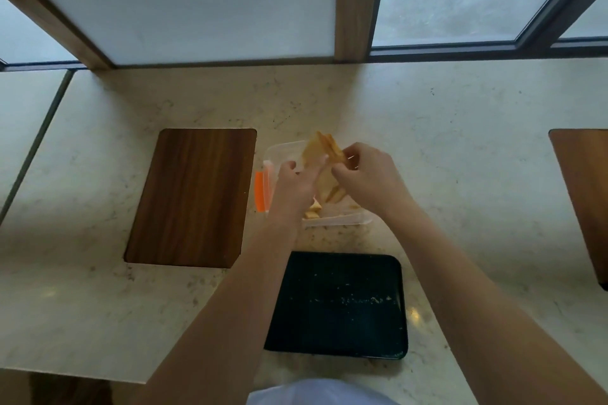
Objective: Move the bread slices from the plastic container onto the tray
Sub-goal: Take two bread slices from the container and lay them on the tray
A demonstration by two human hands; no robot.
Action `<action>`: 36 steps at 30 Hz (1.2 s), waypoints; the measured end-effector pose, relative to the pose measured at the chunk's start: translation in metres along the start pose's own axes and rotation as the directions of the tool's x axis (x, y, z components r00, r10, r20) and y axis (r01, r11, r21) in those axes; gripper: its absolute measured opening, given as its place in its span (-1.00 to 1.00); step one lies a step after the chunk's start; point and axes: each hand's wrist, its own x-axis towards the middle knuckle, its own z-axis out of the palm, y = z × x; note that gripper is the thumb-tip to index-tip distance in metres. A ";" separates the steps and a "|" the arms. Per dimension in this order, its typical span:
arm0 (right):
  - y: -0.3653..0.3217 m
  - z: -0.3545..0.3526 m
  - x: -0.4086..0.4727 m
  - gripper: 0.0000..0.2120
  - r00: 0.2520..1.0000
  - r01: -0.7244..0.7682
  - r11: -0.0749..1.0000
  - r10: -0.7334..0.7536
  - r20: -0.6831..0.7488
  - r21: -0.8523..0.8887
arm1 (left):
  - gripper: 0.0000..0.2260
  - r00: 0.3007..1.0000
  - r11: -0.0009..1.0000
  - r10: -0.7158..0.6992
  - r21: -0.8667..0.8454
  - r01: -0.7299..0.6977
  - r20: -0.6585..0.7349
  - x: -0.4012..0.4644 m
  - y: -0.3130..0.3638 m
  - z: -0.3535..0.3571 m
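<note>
Head view, left to right: pale marble-look stone counter (460, 148) under frosted window panes. Dark brown rectangular wooden board (190, 196) lies flat at left, clear of everything. Just right of it, orange plastic lid (260, 191) sits against the left wall of the clear rectangular plastic container (279, 154). Left hand (296, 187) is over the container, fingers extended against a tan toasted bread slice (314, 154); grip partly spread, touching the slice, full closure cannot be told. More bread slices (332, 148) are tilted up at the container's far side, others lie low inside near the front wall, partly hidden by the hands. Right hand (368, 174) has its grip pinching the raised slices from the right, fingertips curled on the crust. Black rectangular tray (339, 339) lies near the container on the person's side, carrying only pale crumbs (352, 300). Second brown wooden board (582, 194) cut off at right edge.
</note>
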 end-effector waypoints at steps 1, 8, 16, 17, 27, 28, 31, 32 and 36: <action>-0.005 -0.005 -0.008 -0.89 0.999 0.039 0.999 -0.038 -0.033 0.038 | -0.18 0.999 0.999 -0.011 -0.043 0.012 0.041 -0.005 0.004 -0.001; -0.016 -0.017 -0.079 -0.85 0.982 0.186 0.928 -0.179 -0.051 0.324 | -0.29 0.959 0.975 0.090 -0.218 -0.030 0.269 -0.048 -0.003 -0.020; 0.040 0.031 -0.162 -0.81 0.969 -0.010 0.950 -0.067 0.236 0.313 | -0.39 0.927 0.980 -0.108 -0.115 0.159 0.360 -0.080 -0.113 -0.055; 0.050 0.040 -0.172 -0.84 0.962 -0.046 0.960 -0.032 0.272 0.277 | -0.37 0.933 0.978 -0.171 -0.062 0.200 0.316 -0.085 -0.130 -0.059; 0.092 0.098 -0.167 -0.82 0.845 -0.219 0.974 0.220 0.487 -0.060 | -0.11 0.958 0.952 -0.275 -0.116 0.284 0.087 -0.112 -0.213 -0.131; 0.090 0.102 -0.157 -0.80 0.833 -0.201 0.976 0.216 0.509 -0.084 | -0.15 0.960 0.955 -0.268 -0.109 0.275 0.080 -0.114 -0.215 -0.136; 0.080 0.113 -0.127 -0.74 0.823 -0.113 0.984 0.172 0.541 -0.141 | -0.29 0.969 0.965 -0.245 -0.090 0.248 0.040 -0.116 -0.223 -0.146; 0.076 0.117 -0.118 -0.72 0.824 -0.088 0.983 0.162 0.543 -0.160 | -0.32 0.971 0.967 -0.236 -0.088 0.238 0.031 -0.116 -0.225 -0.148; 0.064 0.129 -0.092 -0.67 0.819 -0.018 0.969 0.155 0.553 -0.245 | -0.34 0.975 0.970 -0.220 -0.098 0.221 0.022 -0.116 -0.233 -0.153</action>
